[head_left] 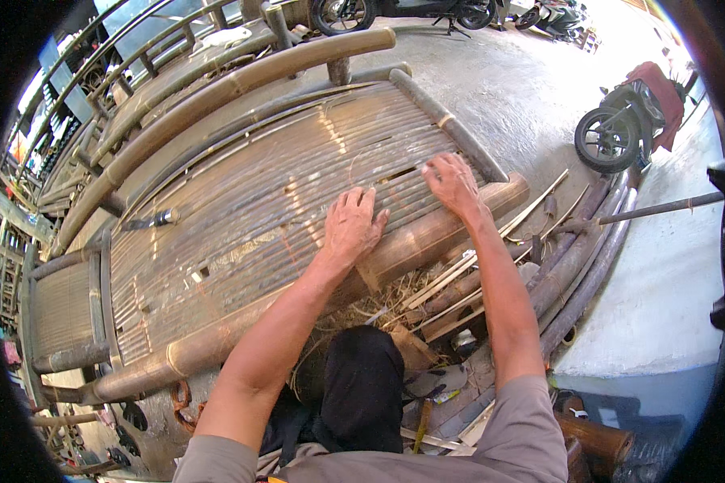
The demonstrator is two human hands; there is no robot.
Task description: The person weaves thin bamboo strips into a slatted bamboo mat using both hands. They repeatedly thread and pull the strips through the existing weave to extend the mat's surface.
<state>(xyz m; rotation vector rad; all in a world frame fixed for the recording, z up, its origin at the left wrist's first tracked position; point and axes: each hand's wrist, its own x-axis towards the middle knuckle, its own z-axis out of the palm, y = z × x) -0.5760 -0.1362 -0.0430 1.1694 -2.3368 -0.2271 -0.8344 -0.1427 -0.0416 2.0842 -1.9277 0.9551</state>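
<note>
A long bamboo bench (242, 185) with a slatted top and thick pole rails lies in front of me. My left hand (353, 224) rests on the slats by the near rail, its fingers apart and nothing visible in them. Farther right, my right hand (455, 183) is over the slats near the bench's right end. Its fingers are bent together, and whatever they may hold is hidden. A dark gap (399, 173) shows between slats just left of that hand. Towards the bench's left end lies a dark-bladed tool (151, 220) with a pale handle end.
Loose bamboo strips (451, 278) and scraps lie beneath the near rail. Long bamboo poles (584, 258) run along the wall at right. A motorbike (624, 129) draped with red cloth stands beyond, with others at the back. More bamboo furniture (177, 72) fills the far left.
</note>
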